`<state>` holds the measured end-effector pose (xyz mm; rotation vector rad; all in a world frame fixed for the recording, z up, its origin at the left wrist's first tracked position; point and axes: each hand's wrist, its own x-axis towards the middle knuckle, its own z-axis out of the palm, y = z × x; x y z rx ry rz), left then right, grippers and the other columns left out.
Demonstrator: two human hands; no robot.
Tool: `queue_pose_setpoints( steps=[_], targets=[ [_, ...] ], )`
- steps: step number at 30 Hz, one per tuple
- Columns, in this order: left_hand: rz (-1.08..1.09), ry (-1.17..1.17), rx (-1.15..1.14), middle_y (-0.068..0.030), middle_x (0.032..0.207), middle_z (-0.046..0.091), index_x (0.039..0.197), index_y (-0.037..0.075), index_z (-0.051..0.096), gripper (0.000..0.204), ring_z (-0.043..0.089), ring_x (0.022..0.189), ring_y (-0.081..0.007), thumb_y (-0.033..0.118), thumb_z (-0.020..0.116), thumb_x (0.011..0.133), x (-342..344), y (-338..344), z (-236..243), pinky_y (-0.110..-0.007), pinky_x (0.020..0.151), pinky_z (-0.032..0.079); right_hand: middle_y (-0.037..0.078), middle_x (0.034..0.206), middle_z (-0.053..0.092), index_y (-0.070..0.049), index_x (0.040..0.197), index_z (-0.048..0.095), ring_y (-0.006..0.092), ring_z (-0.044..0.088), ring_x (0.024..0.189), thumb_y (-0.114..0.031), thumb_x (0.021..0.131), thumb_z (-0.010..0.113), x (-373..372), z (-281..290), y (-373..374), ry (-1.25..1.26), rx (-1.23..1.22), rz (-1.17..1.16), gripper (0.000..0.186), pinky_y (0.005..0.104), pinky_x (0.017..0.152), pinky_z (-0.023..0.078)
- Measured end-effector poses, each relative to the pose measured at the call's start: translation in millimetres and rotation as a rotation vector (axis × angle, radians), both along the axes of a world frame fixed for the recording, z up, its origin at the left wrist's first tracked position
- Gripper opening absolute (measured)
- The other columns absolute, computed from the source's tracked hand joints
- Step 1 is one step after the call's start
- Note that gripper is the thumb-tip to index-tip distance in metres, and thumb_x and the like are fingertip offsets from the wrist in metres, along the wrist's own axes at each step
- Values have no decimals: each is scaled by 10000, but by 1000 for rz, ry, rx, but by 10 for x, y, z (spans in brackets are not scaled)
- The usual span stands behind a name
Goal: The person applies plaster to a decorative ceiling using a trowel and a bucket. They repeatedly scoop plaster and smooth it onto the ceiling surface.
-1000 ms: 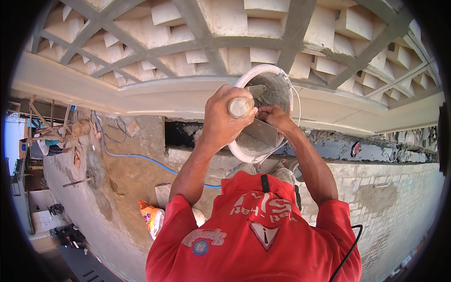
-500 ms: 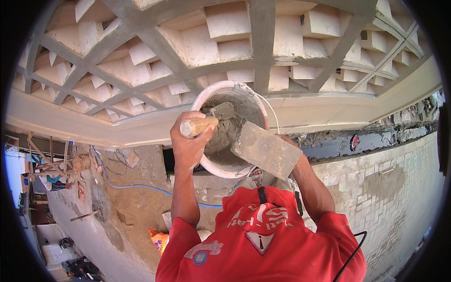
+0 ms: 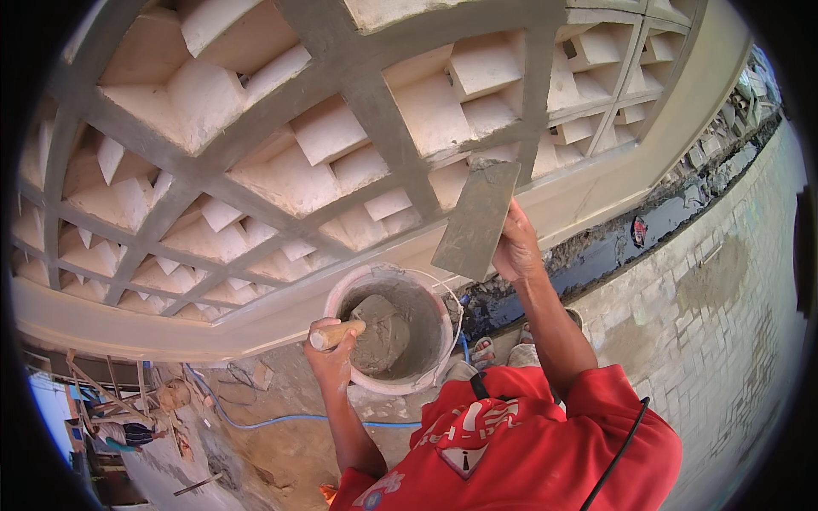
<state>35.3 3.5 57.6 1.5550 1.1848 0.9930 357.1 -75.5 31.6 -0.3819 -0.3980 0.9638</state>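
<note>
My left hand (image 3: 328, 362) is closed round the wooden handle of a trowel (image 3: 341, 334). Its mortar-smeared blade is down in the bucket (image 3: 447, 341), among wet grey mortar (image 3: 394, 336). My right hand (image 3: 516, 245) grips a flat rectangular plastering float (image 3: 479, 223) from behind, so the fingers are partly hidden. The float is tilted up in front of the block wall (image 3: 354, 89), with a little mortar along its far edge. That edge overlaps a grey rib of the wall; whether it touches I cannot tell.
A ditch with dark water (image 3: 588, 255) runs along the wall's foot at right, beside brick paving (image 3: 724, 289). Below the bucket a blue hose (image 3: 298, 419) crosses the ground. Far left are wooden poles (image 3: 106, 387) and another person (image 3: 123, 434).
My right hand has raised the float from over the bucket, up and forward to the wall. The view has shifted, so the bucket sits lower. My left hand still holds the trowel in the bucket.
</note>
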Motion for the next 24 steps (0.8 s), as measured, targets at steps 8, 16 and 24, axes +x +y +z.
queue_pose_setpoints(
  steps=[8,16,24],
  targets=[
    [66,-5,-21,-56,902,591,968,11,591,286,580,784,-125,-82,707,723,-316,29,-158,-262,703,491,83,1284,530,21,1411,353,171,553,1128,-90,878,658,-309,128,326,-53,-12,-274,624,322,918,498],
    [110,-23,28,-53,890,577,962,10,588,281,567,798,-126,-80,701,721,-423,61,-153,-259,729,481,134,1245,553,56,1439,312,133,600,991,-109,903,645,-470,326,626,-139,-162,-485,653,245,740,541],
    [114,41,15,-57,894,575,961,3,589,279,560,800,-130,-65,704,717,-499,116,-174,-266,727,482,103,1057,542,89,1410,352,131,550,893,-134,881,670,-712,412,981,-594,-551,-687,656,256,762,481]
  ],
)
